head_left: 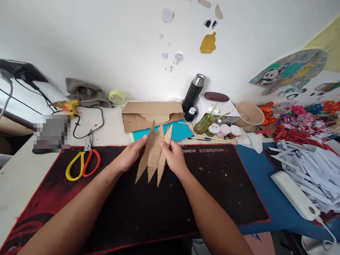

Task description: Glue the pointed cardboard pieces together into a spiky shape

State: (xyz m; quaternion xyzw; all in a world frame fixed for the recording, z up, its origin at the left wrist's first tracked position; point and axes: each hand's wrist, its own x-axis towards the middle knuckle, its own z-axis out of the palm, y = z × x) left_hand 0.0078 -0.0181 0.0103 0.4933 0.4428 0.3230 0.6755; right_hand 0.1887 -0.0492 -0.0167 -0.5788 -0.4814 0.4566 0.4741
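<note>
A white wall hung with paper cut-outs backs my desk, and a black mat with a red edge covers its middle. Above that mat, both hands close on a small fan of cardboard pieces. They are narrow brown slats, pointed at both ends and overlapping one another.

My left hand pinches the left edge of the fan, thumb on top. My right hand clamps the right edge, fingers curled over the outermost slat. Each grip is shut on the cardboard at about its middle, so neither hand is nearer than the other. The slats' long axis runs away from me, leaning a little to the right, with the far tips over the mat's back edge and the near tips aimed at my chest. I cannot tell whether the near tips touch the mat.

Yellow-and-red scissors lie on the mat, well to the left of my left hand. Behind the fan a teal sheet lies under flat cardboard offcuts. Farther back stand a yellow glue gun on the left and a dark flask on the right. White paper strips are heaped far to the right.
</note>
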